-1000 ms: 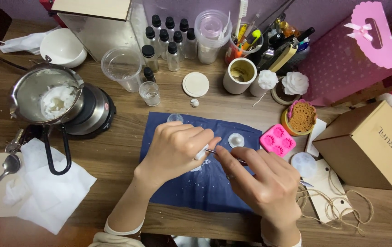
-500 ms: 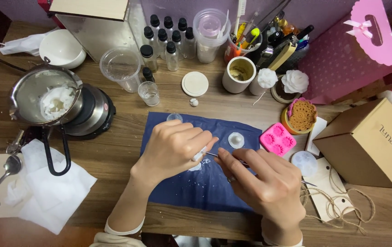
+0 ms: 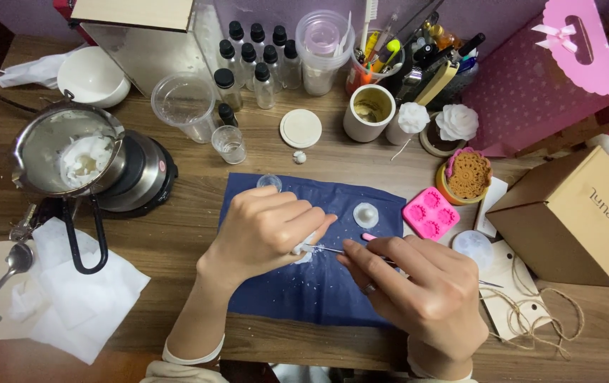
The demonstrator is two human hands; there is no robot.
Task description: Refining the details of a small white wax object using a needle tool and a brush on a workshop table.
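- A small white wax piece (image 3: 306,245) sits pinched in the fingertips of the left hand (image 3: 265,230), held low over the dark blue cloth (image 3: 276,291).
- The right hand (image 3: 418,287) is closed around a thin metal tool (image 3: 326,249) with a pink end; its tip touches the white piece just right of the left-hand pinch.
- White crumbs (image 3: 311,280) lie on the cloth directly below the pinch.
- Just beyond the tool tip rests a small white dome (image 3: 365,214); past the left knuckles stands a small clear cup (image 3: 270,182) at the cloth's far edge.
- Right of the tool hand sit a pink silicone mould (image 3: 430,213), a clear round lid (image 3: 472,245), loose twine (image 3: 531,312) and a cardboard box (image 3: 574,216).
- Well left of the pinch, a metal pot (image 3: 63,152) holding white wax sits on a small heater (image 3: 138,174); white paper towels (image 3: 70,291) and a spoon (image 3: 6,266) lie nearer the body.
- Risk, as I judge it: the piece is small and held only by the fingertips, so a hard push from the tool could crack it or flick it away, or let the tip slide onto a finger.
- Hidden: the left fingers cover most of the piece, so its shape is unclear; the tool's handle is lost inside the right fist.
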